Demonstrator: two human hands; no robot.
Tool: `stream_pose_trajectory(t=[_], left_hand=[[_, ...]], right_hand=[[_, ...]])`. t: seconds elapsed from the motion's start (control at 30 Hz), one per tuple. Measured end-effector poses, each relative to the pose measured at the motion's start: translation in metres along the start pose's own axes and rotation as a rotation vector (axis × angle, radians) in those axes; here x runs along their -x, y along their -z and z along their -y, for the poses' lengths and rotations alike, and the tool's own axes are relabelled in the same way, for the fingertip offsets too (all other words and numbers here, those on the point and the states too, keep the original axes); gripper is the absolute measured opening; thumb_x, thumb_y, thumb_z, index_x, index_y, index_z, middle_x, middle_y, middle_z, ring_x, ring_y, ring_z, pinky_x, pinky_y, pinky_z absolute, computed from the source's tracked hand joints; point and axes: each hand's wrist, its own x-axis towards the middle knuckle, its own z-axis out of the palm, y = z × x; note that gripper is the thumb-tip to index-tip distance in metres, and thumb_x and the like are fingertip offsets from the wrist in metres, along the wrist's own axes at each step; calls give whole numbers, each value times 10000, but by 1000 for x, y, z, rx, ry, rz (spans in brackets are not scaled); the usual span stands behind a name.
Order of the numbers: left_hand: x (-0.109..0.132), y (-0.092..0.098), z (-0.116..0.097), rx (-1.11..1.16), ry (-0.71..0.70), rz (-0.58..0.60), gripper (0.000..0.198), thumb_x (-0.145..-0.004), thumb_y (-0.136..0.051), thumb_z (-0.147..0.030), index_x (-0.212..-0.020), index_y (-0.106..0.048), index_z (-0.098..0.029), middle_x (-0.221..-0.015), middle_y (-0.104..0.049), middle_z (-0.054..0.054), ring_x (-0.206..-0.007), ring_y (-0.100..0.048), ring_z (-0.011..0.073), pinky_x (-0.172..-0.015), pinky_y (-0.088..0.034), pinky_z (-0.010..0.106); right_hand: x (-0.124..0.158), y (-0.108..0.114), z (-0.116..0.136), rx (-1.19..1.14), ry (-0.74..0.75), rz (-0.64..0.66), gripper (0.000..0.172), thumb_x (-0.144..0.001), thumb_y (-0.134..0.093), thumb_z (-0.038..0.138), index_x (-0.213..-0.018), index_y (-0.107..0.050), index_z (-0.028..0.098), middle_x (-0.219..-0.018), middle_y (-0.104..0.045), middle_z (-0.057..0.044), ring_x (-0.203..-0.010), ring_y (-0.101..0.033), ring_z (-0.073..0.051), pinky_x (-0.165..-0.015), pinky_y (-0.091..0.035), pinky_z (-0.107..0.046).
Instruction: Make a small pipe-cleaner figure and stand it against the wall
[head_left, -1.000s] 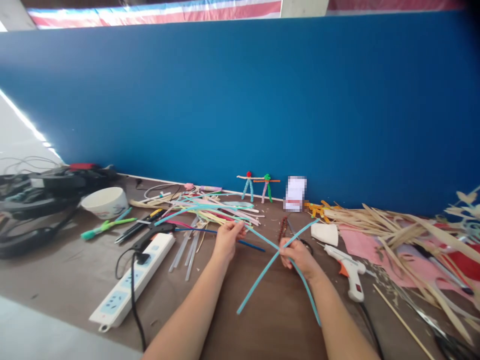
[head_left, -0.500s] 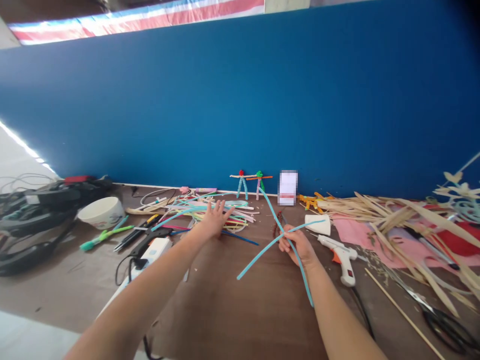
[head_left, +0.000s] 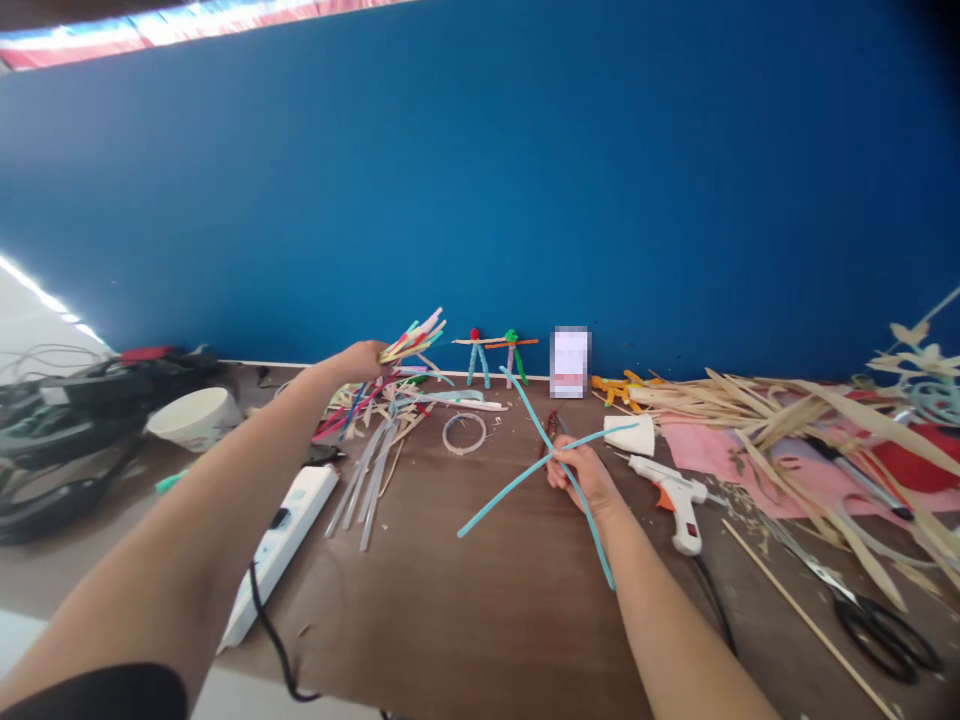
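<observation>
While your right hand (head_left: 581,475) pinches two crossed light-blue pipe cleaners (head_left: 510,490) near their crossing, your left hand (head_left: 360,362), spread open a moment ago, now grips a multicoloured bundle of strips (head_left: 414,338) raised above the brown table (head_left: 480,620). A white bowl (head_left: 196,418) sits far left, its inside hidden from this angle. Two pipe-cleaner figures (head_left: 478,365) stand against the blue wall (head_left: 480,180).
</observation>
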Motion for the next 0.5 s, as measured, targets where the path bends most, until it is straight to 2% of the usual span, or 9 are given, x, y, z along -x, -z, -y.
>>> stream_pose_trajectory(t=[0.07,0.17,0.33,0.5], left_hand=[[0,7,1,-23,10,-7,370,-673,-492,-291,-1006,-580,-157,-868,-655,62,-783,-597,196,-617,-407,204],[0,6,-6,-56,6,-17,403,-681,-493,-353,-1036,-556,-174,-921,-643,69,-828,-590,205,-647,-410,214],[0,-9,-14,-138,59,-17,485,-686,-486,-412,-1102,-503,-163,-959,-620,141,-864,-578,277,-678,-430,308],[4,-26,-18,-184,67,32,412,-696,-511,-380,-1079,-526,-227,-976,-621,118,-896,-572,263,-743,-422,341]], right_hand=[[-1,2,-1,-10,1,21,131,-637,-543,166,-571,-430,180,-358,-384,90,-301,-350,-56,-375,-306,-196],[0,4,-4,-8,-4,43,138,-655,-531,159,-574,-422,181,-365,-397,86,-310,-364,-58,-382,-311,-196],[2,4,-5,13,-21,54,135,-663,-530,164,-580,-425,181,-363,-404,82,-314,-370,-62,-385,-314,-199],[2,2,-3,16,-32,36,149,-654,-535,167,-560,-420,178,-356,-408,77,-311,-364,-61,-381,-307,-199]])
